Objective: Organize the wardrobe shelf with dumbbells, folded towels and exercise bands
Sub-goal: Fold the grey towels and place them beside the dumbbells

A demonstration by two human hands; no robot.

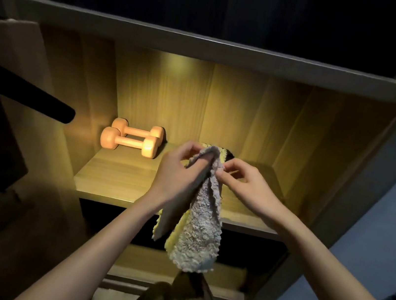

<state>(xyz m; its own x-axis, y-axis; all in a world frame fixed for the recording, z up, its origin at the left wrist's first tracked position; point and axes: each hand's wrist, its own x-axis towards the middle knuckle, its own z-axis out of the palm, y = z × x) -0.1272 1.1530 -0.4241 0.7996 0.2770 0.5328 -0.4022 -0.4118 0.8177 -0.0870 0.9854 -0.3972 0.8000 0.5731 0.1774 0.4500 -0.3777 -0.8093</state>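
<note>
A grey towel (203, 218) with a yellow underside is held up in front of the lit wardrobe shelf (115, 175), hanging down past the shelf's front edge. Its top edge is gripped by the left hand (180, 173), fingers curled round the fabric, and a fold just beside that is pinched between thumb and fingertips of the right hand (246, 183). The cloth is bunched lengthwise — not folded flat.

Two orange dumbbells (131, 139) are lying side by side, touching, at the back left of the shelf, near the left wall. Behind the towel's top, a dark item with a yellow edge (227, 153) is partly seen on the shelf — possibly another towel or a band, too hidden to tell. A black bar (43, 104) is seen jutting in from the left, well apart from the hands.
</note>
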